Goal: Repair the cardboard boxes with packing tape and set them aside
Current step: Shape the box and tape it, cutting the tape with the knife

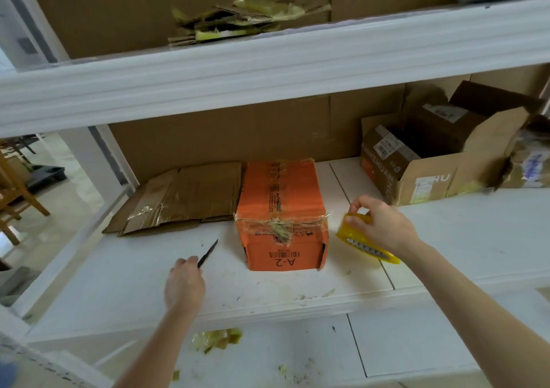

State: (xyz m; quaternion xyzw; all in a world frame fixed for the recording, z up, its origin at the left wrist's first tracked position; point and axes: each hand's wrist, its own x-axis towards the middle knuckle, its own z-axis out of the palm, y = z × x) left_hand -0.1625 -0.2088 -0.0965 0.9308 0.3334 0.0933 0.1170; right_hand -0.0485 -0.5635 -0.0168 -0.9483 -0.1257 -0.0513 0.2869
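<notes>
— Firstly, what is entered for the middle white shelf (446, 238)?

— Item one: an orange cardboard box (281, 215), closed, stood near the middle of the shelf. Clear tape is seen along its top and across its front edge, crumpled at the centre. A barcode and the mark "A-2" are printed on the near face, upside down.

— And the hands?

— Left hand (184, 283): recorded to the left of the box, apart from it, fingers curled round the handle of a black blade (208, 253), whose tip is pointed up and away. Right hand (378, 227): recorded just right of the box, fingers wrapped over a yellow tape dispenser (366, 241), its toothed cutter turned toward the camera. No contact with the box is seen.

— Other entries?

— Flattened brown cardboard (184, 200), laid touching the box's left side. An open brown box (431, 176), placed at the back right with its flaps raised. Cardboard scraps with yellowed tape (244, 20), piled on the upper shelf. Tape scraps (217, 338), scattered on the lower level. A wooden chair (18, 197) is noted at far left.
</notes>
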